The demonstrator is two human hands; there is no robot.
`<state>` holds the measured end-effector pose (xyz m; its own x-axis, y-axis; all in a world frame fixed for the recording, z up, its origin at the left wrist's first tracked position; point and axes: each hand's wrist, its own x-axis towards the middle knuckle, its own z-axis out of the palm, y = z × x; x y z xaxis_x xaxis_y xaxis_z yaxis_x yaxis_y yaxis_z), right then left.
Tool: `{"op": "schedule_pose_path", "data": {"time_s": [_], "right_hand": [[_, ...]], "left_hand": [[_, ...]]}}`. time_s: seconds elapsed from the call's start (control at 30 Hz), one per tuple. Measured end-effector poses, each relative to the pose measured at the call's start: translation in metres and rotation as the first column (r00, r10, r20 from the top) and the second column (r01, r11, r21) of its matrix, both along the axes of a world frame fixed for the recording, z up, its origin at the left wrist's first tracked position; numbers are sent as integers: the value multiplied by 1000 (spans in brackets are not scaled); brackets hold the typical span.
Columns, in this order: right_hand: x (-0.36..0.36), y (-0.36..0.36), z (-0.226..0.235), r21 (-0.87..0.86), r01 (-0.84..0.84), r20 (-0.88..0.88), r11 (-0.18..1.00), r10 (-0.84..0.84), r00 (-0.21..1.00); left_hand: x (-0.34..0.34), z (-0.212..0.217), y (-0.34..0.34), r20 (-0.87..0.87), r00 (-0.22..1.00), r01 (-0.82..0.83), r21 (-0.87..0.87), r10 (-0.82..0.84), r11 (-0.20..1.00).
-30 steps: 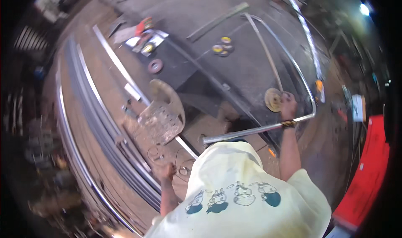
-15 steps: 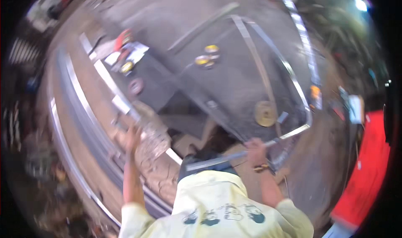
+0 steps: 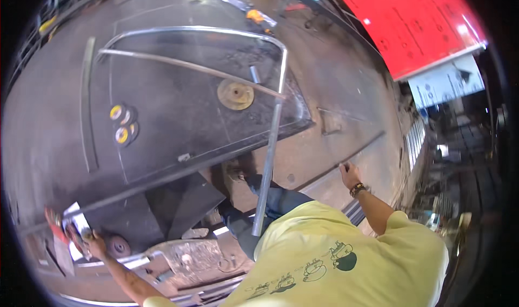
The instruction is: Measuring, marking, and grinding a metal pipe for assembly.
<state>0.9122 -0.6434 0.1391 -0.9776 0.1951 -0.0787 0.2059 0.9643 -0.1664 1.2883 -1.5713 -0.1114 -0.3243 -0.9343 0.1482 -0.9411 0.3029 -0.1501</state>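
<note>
At the far left my left hand closes on a red angle grinder, partly hidden by my fingers, beside white sheets. A dark reddish disc lies just right of that hand. My right hand, with a band at its wrist, hangs loosely curled over the floor, and nothing shows in it. Beneath it runs a thin dark bar. A bent shiny metal tube frame rests on the dark table, one end jutting over the near edge towards my body. Neither hand touches it.
On the dark table lie several yellow-centred discs, a large tan disc, a short tube piece and a flat bar. A red panel stands at the upper right. Metal lengths lie along the lower left.
My view has swung to the right. My right hand has let go of the tube frame and moved away to its right. My left hand has reached the grinder.
</note>
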Motion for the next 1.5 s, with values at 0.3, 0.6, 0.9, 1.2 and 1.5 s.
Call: {"op": "schedule_pose_path", "data": {"time_s": [0.3,0.6,0.9,1.2,1.5], "right_hand": [[49,27,1,30,21,-55,999,-20,998],[-12,-168,30,-662,-470,-12,584,619,785],[42,-235,56,-967,-255,54,-21,957,-285],[57,-163,65,-997,76,-70,-30,794,-604],[42,-157,86,-995,-49,-47,-83,863,-502]], "left_hand": [[-67,80,45,-356,919,211,81,-169,974],[35,156,330,-947,-20,212,310,321,927],[-82,355,661,-696,536,392,706,478,590],[-117,390,795,-579,735,240,707,352,665],[-104,397,803,-607,758,352,687,237,635]]}}
